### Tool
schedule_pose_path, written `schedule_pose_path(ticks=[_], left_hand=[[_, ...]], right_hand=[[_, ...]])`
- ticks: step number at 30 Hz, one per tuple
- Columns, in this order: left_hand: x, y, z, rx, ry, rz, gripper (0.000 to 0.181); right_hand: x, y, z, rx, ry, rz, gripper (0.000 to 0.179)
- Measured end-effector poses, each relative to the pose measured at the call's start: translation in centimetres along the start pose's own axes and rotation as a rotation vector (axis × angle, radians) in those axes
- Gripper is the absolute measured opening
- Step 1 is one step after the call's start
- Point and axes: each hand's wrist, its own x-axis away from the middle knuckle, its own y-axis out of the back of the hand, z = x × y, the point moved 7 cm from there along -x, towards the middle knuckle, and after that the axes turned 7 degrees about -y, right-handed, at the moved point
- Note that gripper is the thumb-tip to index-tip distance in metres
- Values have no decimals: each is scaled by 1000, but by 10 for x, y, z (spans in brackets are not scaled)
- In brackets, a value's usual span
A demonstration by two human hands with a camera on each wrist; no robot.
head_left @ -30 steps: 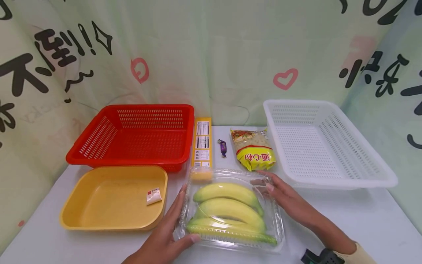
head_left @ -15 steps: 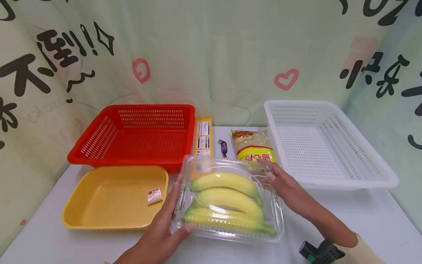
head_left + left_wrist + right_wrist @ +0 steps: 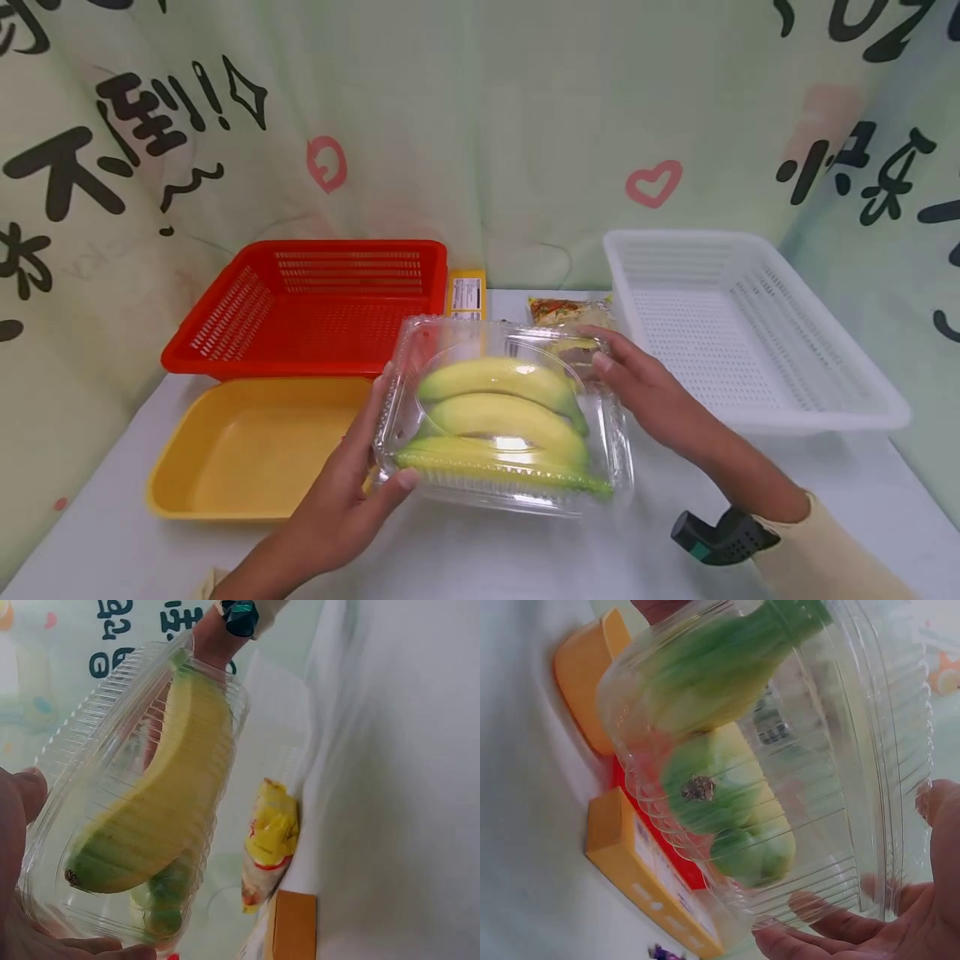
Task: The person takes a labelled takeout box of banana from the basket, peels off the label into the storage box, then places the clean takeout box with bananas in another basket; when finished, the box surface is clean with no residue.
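A clear plastic clamshell container point(image 3: 617, 442) with several yellow-green bananas point(image 3: 502, 417) inside is held up off the table, slightly tilted, in the head view. My left hand point(image 3: 330, 508) grips its left side, thumb over the near left corner. At the far right corner my right hand point(image 3: 652, 392) holds it, thumb on the lid's edge. In the left wrist view a banana point(image 3: 169, 772) shows through the ribbed wall. Fingers point(image 3: 847, 926) of the right hand curl under the container in the right wrist view.
A red basket point(image 3: 322, 367) and a yellow tub point(image 3: 232, 467) stand at left, a white basket point(image 3: 757, 417) at right. Behind the container are a yellow box point(image 3: 467, 292) and a food packet point(image 3: 570, 312). A purple-wrapped candy point(image 3: 664, 952) lies near the box.
Both hands have lifted the banana container and moved it away from me and slightly left. It now covers most of the packet and box; the small sachet in the yellow tub is hidden.
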Motion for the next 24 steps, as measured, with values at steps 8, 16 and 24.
schedule_pose_path(ticks=[8,16,24], left_hand=[[-11,19,2,7,37,-32,94],[-22,36,11,47,109,-12,88],[-33,54,20,76,141,-50,86]], right_hand=[[-26,3,20,-6,-26,26,44],[-49,3,23,-4,-126,35,50],[-76,2,36,-21,-136,45,53]])
